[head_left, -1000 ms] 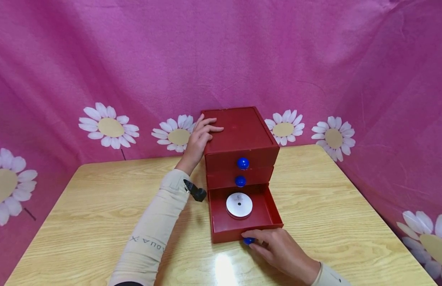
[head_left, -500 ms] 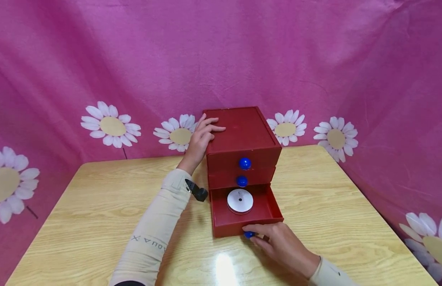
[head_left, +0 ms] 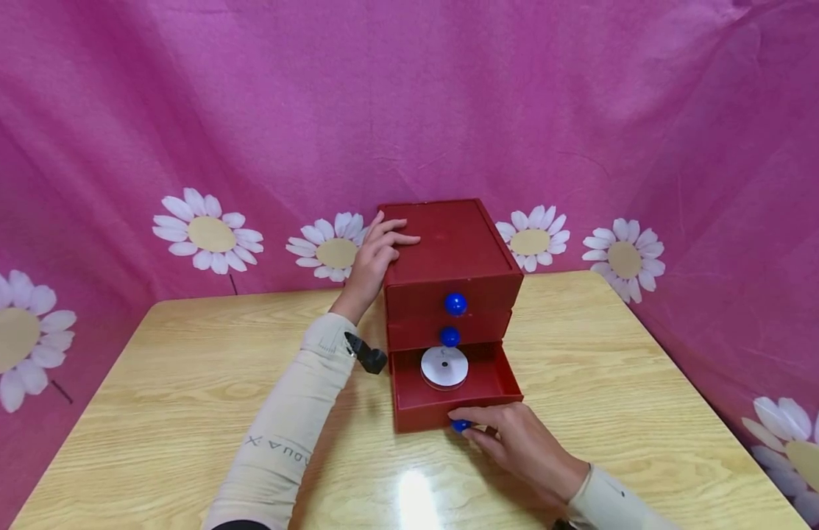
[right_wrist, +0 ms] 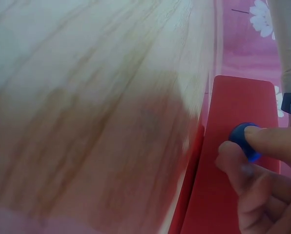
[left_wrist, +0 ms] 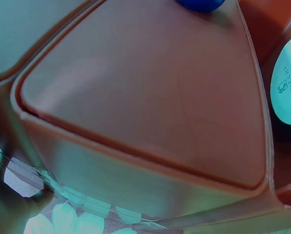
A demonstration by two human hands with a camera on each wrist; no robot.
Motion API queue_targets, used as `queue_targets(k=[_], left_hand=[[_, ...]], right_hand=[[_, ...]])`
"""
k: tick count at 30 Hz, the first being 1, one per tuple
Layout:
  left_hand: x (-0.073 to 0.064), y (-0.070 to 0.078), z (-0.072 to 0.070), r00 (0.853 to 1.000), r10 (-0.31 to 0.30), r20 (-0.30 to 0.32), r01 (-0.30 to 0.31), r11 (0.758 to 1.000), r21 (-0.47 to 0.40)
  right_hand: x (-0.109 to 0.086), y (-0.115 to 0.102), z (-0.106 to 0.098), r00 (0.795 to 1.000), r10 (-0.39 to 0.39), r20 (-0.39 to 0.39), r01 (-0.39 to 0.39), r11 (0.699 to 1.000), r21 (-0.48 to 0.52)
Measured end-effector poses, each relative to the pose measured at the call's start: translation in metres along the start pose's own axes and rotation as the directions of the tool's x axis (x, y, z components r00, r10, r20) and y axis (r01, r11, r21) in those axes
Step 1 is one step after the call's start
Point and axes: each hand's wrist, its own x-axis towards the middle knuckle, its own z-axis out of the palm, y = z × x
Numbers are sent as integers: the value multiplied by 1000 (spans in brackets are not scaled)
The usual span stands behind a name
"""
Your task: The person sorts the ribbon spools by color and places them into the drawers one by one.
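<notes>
A red drawer cabinet (head_left: 442,239) with blue ball knobs stands at the back of the table. Its bottom drawer (head_left: 422,419) is pulled out, while the two drawers above are closed. Inside the bottom drawer lies a round white spool (head_left: 444,366), flat, partly under the middle drawer; lettering on it shows in the left wrist view. My right hand (head_left: 515,440) pinches the bottom drawer's blue knob (right_wrist: 244,141) between thumb and fingers. My left hand (head_left: 374,259) rests on the cabinet's top left edge, fingers spread over the top.
The wooden table (head_left: 217,383) spreads out on both sides of the cabinet. A pink curtain (head_left: 409,103) with printed daisies hangs close behind the cabinet and along both sides of the table.
The bottom drawer has slid inward, away from me, with my right hand on its knob. The spool has moved along with it. My left hand keeps its place on the cabinet.
</notes>
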Motion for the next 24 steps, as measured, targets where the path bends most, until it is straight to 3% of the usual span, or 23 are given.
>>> queue_targets(k=[7,14,20,24], left_hand=[[-2,7,0,1000,27,-6,-27,1000,-17],[5,-31,5,999,45,-21,-45,999,2],[7,-32,6,998,59,-17,-59,998,1],[7,-32,5,998,53,-12,-53,999,5]], right_hand=[[3,1,-2,1000,8,4,-8,1000,-17],[8,3,1,1000,2,6,-2,999,-35],[15,5,0,1000,0,-15,-2,996,-86],[19,6,0,1000,8,-17,-9,998,-67]])
